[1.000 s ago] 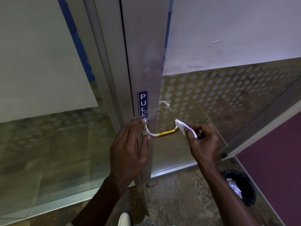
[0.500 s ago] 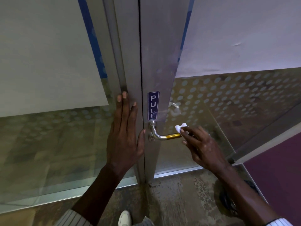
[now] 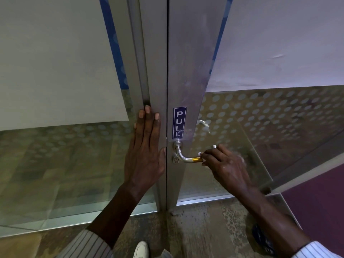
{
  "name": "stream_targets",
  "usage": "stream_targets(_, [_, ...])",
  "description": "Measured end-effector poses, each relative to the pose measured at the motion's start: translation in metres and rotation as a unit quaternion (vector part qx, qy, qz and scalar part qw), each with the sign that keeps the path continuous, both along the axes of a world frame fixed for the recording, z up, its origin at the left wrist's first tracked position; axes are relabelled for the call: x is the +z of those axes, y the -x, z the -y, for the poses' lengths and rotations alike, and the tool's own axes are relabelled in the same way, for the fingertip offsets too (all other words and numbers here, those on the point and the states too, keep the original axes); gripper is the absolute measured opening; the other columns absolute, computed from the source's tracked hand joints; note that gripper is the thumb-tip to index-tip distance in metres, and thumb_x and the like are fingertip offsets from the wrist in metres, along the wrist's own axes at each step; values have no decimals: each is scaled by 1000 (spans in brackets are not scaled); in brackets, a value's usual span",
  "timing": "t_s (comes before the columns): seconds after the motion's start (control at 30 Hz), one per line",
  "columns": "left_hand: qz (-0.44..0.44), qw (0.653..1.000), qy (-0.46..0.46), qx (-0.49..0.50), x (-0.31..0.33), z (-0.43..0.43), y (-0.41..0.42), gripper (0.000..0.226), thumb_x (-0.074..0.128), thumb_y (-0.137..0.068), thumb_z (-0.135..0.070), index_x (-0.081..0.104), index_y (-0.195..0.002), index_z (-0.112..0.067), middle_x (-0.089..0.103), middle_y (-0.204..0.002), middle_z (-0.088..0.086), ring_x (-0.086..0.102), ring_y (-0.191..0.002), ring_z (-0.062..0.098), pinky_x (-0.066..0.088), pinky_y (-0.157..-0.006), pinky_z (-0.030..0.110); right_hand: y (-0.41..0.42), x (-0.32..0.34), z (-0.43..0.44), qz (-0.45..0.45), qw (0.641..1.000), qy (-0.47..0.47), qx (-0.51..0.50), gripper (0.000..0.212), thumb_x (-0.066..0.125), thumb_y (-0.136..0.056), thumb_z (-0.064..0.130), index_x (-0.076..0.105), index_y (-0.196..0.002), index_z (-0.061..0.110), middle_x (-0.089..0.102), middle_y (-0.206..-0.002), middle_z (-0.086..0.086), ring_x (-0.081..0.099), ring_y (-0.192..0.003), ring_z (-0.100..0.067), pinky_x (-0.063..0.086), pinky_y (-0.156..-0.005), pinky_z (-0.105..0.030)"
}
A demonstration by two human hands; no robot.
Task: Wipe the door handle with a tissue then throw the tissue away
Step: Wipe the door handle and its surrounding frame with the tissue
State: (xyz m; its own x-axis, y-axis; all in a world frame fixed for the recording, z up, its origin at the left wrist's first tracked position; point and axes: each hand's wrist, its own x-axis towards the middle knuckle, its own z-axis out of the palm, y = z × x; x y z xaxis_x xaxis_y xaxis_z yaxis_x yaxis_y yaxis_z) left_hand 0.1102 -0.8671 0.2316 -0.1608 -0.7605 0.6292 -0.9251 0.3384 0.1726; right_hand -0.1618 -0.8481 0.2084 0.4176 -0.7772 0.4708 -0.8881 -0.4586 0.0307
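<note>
A curved silver door handle (image 3: 183,157) with a gold band sticks out of the metal door frame below a blue PULL sticker (image 3: 179,122). My right hand (image 3: 226,164) is closed around the handle's outer end, with a white tissue (image 3: 200,154) tucked under the fingers; only slivers of the tissue show. My left hand (image 3: 147,151) lies flat with fingers together against the metal frame just left of the handle.
A black bin (image 3: 261,237) stands on the floor at lower right, mostly hidden behind my right forearm. Frosted, dotted glass panels (image 3: 270,118) flank the frame. A white shoe (image 3: 141,250) shows at the bottom edge on the worn floor.
My left hand went from gripping near the handle's base to resting flat on the frame. My right hand moved onto the handle's end, covering most of the tissue.
</note>
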Motion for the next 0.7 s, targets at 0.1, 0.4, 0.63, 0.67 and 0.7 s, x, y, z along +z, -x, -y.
stream_targets(0.1, [0,1000,1,2,-1,0,2,111,76,-96,-30,4,-177,-7,-18,-184,9,-22,-174,22,22,-140,52,-22,1,-1,4,1000,-10,-4,32,97,-75,18,84,-104,14,81,-97,0,73,-83,-23,50,-44,-32])
stream_targets(0.4, [-12,1000,16,8,-5,3,5,116,76,-97,-31,-3,-178,-11,-26,-184,4,-20,-174,23,2,-144,36,-66,-4,-2,-30,998,-24,-40,34,95,-74,17,82,-105,13,80,-88,-2,71,-81,-23,48,-50,-31])
stream_targets(0.63, [-15,1000,14,8,-5,4,4,111,75,-97,-30,2,-178,-9,-25,-184,4,-19,-174,22,4,-144,37,9,-2,7,-94,994,-14,51,46,88,-87,14,74,-130,8,77,-113,-6,70,-97,-25,56,-52,-34])
stream_targets(0.67, [-12,1000,10,7,-4,4,4,110,75,-98,-30,2,-178,-9,-24,-184,4,-20,-174,22,4,-144,37,21,1,9,-112,991,-13,67,45,84,-91,14,72,-134,8,76,-117,-7,70,-100,-26,59,-55,-36])
stream_targets(0.7, [-8,1000,7,6,-4,4,3,108,74,-98,-31,4,-178,-8,-23,-184,4,-20,-174,22,6,-144,38,32,4,12,-128,988,-9,86,46,82,-93,12,70,-137,7,75,-121,-8,71,-104,-28,60,-58,-37])
